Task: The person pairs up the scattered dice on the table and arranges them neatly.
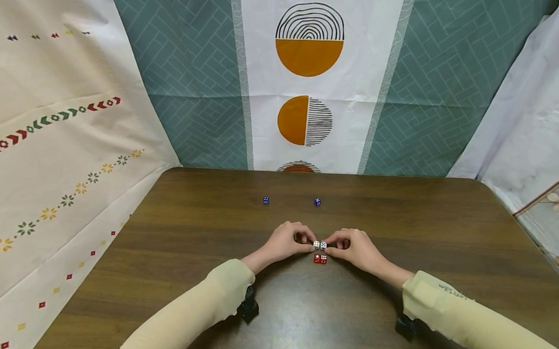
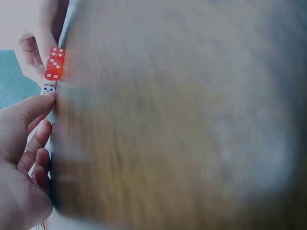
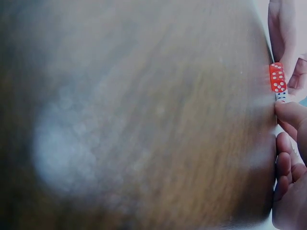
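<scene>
Two white dice (image 1: 319, 244) sit side by side on the brown table (image 1: 178, 245), pressed together between my hands. My left hand (image 1: 311, 241) pinches the left white die and my right hand (image 1: 330, 245) pinches the right one. Two red dice (image 1: 320, 258) lie touching each other just in front of the white pair. In the left wrist view my left hand (image 2: 45, 103) has its thumb tip against a white die (image 2: 47, 89), with the red dice (image 2: 54, 63) beyond it. In the right wrist view my right hand (image 3: 287, 109) touches a white die (image 3: 281, 96) beside the red dice (image 3: 277, 77).
Two blue dice (image 1: 265, 200) (image 1: 317, 201) lie apart farther back on the table. Patterned cloth hangs behind the table and at both sides. The table's rounded far corners lie near the cloth.
</scene>
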`<state>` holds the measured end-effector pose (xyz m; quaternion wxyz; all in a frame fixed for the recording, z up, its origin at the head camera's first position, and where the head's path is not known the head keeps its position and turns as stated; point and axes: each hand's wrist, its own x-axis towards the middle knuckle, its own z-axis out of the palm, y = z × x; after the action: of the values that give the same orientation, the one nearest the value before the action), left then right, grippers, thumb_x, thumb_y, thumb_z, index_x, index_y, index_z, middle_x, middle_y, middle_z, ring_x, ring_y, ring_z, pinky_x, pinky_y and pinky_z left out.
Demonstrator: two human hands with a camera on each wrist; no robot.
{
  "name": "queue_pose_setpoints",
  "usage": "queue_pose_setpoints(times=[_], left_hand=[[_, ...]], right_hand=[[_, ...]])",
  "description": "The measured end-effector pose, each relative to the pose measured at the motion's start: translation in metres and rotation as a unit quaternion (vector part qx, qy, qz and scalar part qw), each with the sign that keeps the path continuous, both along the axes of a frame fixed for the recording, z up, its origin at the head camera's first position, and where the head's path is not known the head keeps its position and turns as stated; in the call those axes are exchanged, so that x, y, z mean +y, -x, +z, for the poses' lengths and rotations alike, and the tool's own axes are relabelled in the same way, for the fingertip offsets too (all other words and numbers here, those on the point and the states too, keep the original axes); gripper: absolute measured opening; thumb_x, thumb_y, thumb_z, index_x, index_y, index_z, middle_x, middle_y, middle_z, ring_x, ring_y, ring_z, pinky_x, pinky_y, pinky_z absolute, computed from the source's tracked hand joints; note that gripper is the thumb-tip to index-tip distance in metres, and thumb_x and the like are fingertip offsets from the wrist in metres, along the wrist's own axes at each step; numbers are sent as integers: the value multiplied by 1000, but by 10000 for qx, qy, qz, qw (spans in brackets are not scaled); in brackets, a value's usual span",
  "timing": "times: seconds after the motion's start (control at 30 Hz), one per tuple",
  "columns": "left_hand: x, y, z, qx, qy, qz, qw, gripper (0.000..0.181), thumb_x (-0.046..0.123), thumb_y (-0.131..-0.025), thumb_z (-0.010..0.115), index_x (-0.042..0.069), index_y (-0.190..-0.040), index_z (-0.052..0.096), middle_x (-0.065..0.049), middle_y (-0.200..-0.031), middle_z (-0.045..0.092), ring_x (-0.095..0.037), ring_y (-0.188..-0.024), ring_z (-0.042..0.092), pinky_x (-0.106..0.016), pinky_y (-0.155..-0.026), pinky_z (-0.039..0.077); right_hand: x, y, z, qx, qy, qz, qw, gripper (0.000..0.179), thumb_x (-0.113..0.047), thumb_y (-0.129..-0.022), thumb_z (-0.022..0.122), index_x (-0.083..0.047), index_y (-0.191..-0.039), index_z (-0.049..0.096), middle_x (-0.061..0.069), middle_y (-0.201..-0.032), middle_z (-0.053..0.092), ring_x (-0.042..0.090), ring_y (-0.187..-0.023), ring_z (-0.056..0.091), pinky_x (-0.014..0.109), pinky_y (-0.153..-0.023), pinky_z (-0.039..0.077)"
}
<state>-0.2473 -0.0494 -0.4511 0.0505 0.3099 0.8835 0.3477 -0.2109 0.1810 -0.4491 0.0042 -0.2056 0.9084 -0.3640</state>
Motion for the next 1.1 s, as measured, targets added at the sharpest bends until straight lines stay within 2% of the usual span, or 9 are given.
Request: queue_pose_setpoints(times=[0.43, 1.1], left_hand=[[2, 0, 0, 32, 69, -4, 10000, 10, 24, -85, 78, 20, -94, 75, 6, -75, 58, -5, -70, 44, -23, -75, 33], [2, -2, 1, 21, 4, 2, 10000, 11, 25, -83, 80, 20, -93, 76, 3, -75, 60, -7, -68, 43, -22, -71, 32]], right_hand=[[1, 1, -2, 36, -18, -16, 10000, 12, -24, -85, 79, -25, -97, 78, -7, -69, 54, 6, -60, 44, 20, -56, 37], [1, 1, -3, 75, 2, 4, 10000, 12, -24, -84, 79, -25, -95, 77, -8, -69, 55, 5, -60, 45, 20, -56, 38]])
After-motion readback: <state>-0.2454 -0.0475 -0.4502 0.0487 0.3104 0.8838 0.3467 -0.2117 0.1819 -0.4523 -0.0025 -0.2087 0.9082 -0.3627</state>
